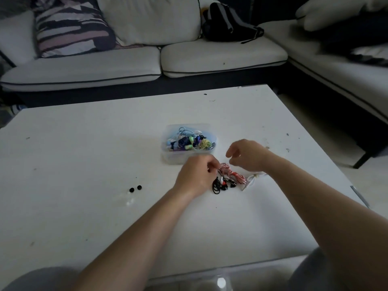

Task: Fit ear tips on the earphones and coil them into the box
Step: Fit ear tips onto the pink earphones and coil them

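A clear plastic box (171, 159) stands mid-table, filled with several coloured earphones. In front of it lies a tangle of red-and-white and black earphones (228, 178). My left hand (196, 175) rests at the tangle's left side, its fingers pinching the cable near the black earbuds. My right hand (247, 155) hovers just above the red-and-white cable with loosely curled fingers, holding nothing. Two black ear tips (135, 188) lie apart on the table to the left. Two clear ear tips (129, 201) sit faintly just below them.
A white cable (252, 179) lies right of the tangle under my right wrist. The white table (84, 154) has a pen-like object (360, 196) near its right edge. White sofas with a striped cushion (71, 28) and a black bag (226, 22) stand behind.
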`<action>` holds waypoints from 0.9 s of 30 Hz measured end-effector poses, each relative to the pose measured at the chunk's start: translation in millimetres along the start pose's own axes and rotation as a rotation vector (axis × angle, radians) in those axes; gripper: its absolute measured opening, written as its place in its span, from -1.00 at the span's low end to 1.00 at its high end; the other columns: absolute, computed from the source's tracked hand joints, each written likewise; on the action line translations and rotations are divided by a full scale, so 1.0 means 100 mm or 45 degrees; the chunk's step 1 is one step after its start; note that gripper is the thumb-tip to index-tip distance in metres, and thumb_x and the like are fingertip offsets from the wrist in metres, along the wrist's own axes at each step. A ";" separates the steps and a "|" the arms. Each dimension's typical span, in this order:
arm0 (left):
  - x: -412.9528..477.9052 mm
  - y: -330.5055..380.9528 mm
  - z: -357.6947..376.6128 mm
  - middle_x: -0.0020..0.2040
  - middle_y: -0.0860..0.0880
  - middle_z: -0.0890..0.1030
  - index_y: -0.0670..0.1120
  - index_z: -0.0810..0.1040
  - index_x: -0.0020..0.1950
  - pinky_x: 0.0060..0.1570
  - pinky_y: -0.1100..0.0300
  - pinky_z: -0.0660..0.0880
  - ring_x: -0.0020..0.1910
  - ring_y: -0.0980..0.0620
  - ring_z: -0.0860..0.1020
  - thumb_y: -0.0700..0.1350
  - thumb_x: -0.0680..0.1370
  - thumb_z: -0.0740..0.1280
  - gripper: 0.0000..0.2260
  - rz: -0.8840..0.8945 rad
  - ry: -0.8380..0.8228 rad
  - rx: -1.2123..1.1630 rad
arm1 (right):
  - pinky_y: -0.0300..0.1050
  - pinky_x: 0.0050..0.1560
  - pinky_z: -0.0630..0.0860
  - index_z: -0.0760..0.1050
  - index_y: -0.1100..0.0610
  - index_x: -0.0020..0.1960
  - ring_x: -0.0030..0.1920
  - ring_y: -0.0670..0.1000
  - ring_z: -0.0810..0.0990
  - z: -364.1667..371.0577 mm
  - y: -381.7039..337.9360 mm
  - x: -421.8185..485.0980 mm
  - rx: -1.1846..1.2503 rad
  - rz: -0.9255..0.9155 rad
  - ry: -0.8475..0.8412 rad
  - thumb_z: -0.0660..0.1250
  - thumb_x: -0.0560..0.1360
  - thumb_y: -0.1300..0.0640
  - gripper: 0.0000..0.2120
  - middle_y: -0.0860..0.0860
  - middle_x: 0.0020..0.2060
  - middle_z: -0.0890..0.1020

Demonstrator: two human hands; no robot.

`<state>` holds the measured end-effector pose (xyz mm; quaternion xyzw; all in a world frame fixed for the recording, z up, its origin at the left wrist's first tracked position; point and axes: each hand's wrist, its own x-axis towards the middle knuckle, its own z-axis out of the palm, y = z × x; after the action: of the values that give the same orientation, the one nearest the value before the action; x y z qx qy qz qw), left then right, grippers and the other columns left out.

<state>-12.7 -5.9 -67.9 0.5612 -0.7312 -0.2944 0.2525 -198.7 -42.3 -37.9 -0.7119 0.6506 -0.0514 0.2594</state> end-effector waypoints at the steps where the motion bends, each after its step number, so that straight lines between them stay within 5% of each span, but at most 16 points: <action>1: -0.01 0.00 0.08 -0.14 0.14 0.66 0.08 0.64 -0.04 -0.11 0.17 0.57 -0.18 0.19 0.59 -0.17 0.51 0.32 -0.82 -0.027 -0.033 0.027 | -0.18 0.04 0.48 0.61 0.01 0.09 0.04 -0.02 0.58 0.03 0.05 -0.03 -0.065 0.016 -0.034 0.41 0.48 0.11 -0.81 -0.07 0.02 0.65; 4: -0.05 0.04 0.24 -0.23 0.13 0.62 0.10 0.60 -0.03 -0.19 0.14 0.54 -0.21 0.15 0.58 -0.13 0.48 0.31 -0.84 -0.113 -0.094 0.079 | -0.23 -0.12 0.48 0.61 -0.02 0.09 -0.01 -0.05 0.58 0.10 0.12 -0.10 -0.042 0.056 -0.056 0.47 0.42 0.01 -0.75 -0.10 -0.03 0.66; 8: -0.05 0.07 0.33 -0.20 0.11 0.62 0.09 0.61 -0.07 -0.14 0.14 0.55 -0.16 0.09 0.59 -0.14 0.48 0.35 -0.87 -0.147 -0.111 0.090 | -0.05 0.03 0.60 0.59 -0.04 0.10 0.02 -0.03 0.59 0.18 0.08 -0.12 -0.119 0.039 -0.057 0.48 0.40 -0.03 -0.72 -0.12 -0.01 0.63; 13: -0.05 0.07 0.31 -0.19 0.12 0.64 0.07 0.61 -0.07 -0.15 0.22 0.52 -0.17 0.12 0.60 -0.15 0.49 0.32 -0.86 -0.208 -0.139 0.004 | -0.04 -0.06 0.65 0.66 0.08 -0.11 -0.08 0.01 0.65 0.18 0.03 -0.08 -0.116 0.090 -0.006 0.42 0.38 0.02 -0.84 -0.04 -0.16 0.70; 21: -0.07 -0.03 0.19 -0.11 0.13 0.65 0.05 0.65 -0.04 -0.26 0.55 0.37 -0.15 0.28 0.57 -0.12 0.49 0.40 -0.91 -0.273 -0.137 -0.175 | -0.09 -0.18 0.53 0.62 0.10 -0.27 -0.21 0.00 0.59 -0.13 -0.02 -0.06 0.356 0.127 0.196 0.40 0.38 0.08 -0.89 -0.06 -0.33 0.67; 27: -0.12 -0.01 0.00 -0.10 0.00 0.68 0.01 0.51 0.11 -0.04 0.05 0.63 -0.13 -0.02 0.66 -0.14 0.50 0.37 -0.80 -0.490 0.049 -0.548 | -0.08 -0.15 0.58 0.61 0.31 -0.08 -0.27 0.01 0.60 -0.23 -0.13 -0.14 0.933 0.048 0.090 0.31 0.52 0.20 -0.83 0.11 -0.21 0.65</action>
<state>-8.7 5.8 -69.1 0.6287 -0.5271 -0.4743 0.3192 -198.1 -35.5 -8.6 -0.5574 0.6105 -0.3009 0.4754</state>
